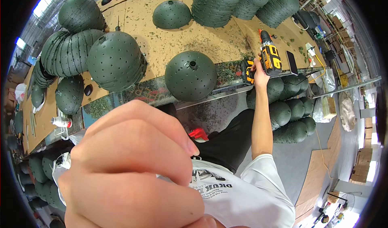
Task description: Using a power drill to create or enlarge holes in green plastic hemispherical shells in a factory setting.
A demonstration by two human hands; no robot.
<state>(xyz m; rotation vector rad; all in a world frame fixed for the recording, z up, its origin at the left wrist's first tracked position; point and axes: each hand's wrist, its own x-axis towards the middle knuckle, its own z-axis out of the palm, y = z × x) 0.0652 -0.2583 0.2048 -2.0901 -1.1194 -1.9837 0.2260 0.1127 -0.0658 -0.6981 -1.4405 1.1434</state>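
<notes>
A left hand [133, 167], raised very close to the camera, fills the lower left of the view; its fingers are curled into a loose fist, and whether anything sits inside it cannot be told. Behind it stretches a long brown chipboard workbench [169, 42] strewn with green flecks. Stacks of dark green perforated plastic dome shells [226, 1] stand along its far side and left end. A single dark green perforated plastic dome [190, 75] rests at the bench's near edge, with a hole at its top. To the right, the right hand [258, 72], arm stretched out, is closed around the grip of a yellow and black cordless drill [270, 56], which stands at the bench's near edge, bit pointing away. Just beside the drill lies a flat black phone [292, 62].
</notes>
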